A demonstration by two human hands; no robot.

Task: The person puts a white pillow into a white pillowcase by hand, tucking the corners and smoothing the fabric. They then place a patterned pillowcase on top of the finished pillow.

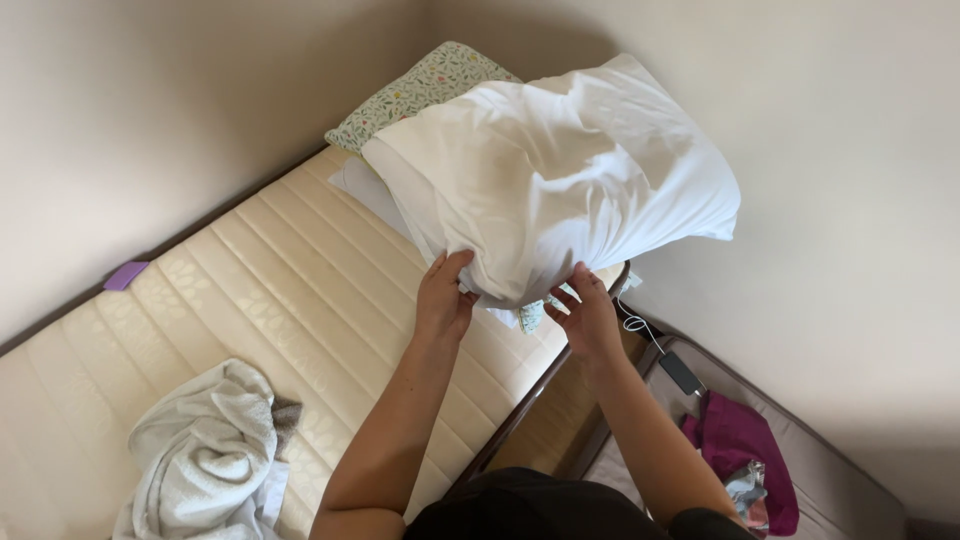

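Observation:
A big white pillow (560, 170) is lifted above the head end of a bare cream mattress (270, 300). My left hand (443, 295) grips its lower edge from the left. My right hand (587, 315) grips the same edge from the right. A bit of patterned cloth pokes out of the pillow's bottom between my hands. Behind the white pillow lies a second pillow with a floral print (425, 90), in the corner against the wall.
A crumpled white towel or blanket (205, 460) lies on the mattress at the lower left. A small purple object (125, 275) sits by the wall. Right of the bed are a white cable (635, 322), a dark phone (682, 372) and magenta clothing (740, 440).

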